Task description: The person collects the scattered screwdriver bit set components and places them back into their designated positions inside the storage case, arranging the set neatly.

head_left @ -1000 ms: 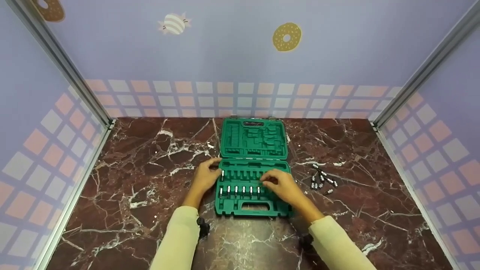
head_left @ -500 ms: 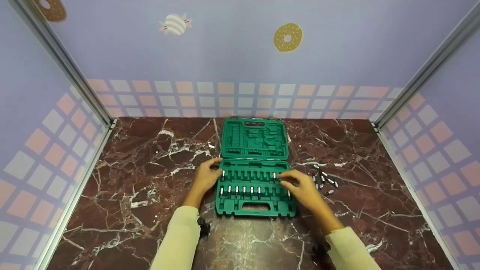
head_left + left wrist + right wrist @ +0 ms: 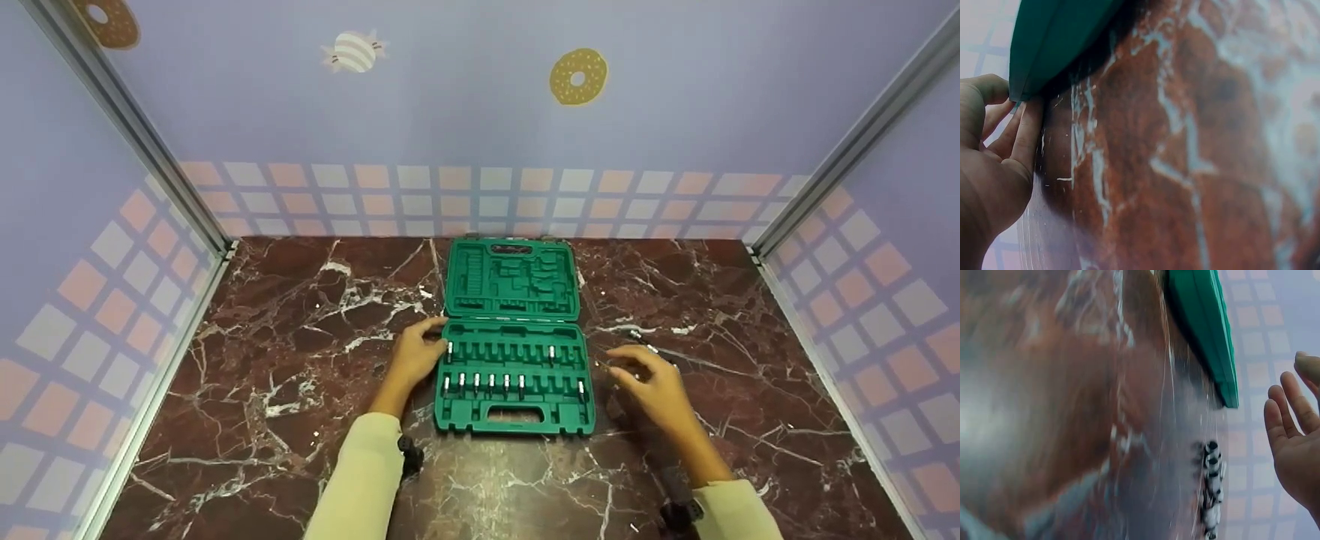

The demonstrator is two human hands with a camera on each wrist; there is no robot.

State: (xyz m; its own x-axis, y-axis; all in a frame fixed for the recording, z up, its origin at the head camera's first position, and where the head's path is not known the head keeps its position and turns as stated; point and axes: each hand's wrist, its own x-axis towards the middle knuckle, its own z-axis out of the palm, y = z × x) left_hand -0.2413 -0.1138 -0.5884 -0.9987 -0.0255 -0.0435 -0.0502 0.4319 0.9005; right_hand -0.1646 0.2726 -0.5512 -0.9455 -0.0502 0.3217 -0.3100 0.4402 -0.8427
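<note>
A green plastic socket case (image 3: 516, 414) lies unfolded on the table, its lid (image 3: 513, 279) leaning back. Several bit sockets (image 3: 491, 385), chrome with darker tips, stand in the front row of slots. In the back row, one bit socket (image 3: 449, 351) is at the left end and another bit socket (image 3: 551, 354) further right. My left hand (image 3: 417, 352) holds the case's left edge between thumb and fingers, seen also in the left wrist view. Right of the case, my right hand (image 3: 654, 381) hovers with spread fingers and nothing between them. Loose bit sockets (image 3: 1212, 489) lie below it, mostly hidden in the head view.
The reddish-brown marbled table (image 3: 285, 360) carries everything. Lilac walls (image 3: 480, 97) with a checked band stand behind and on both sides, joined by metal corner strips (image 3: 847, 142).
My right hand moved from over the front slots to the back row and then right, off the case. A bit socket now stands in the back row. The left hand stayed put.
</note>
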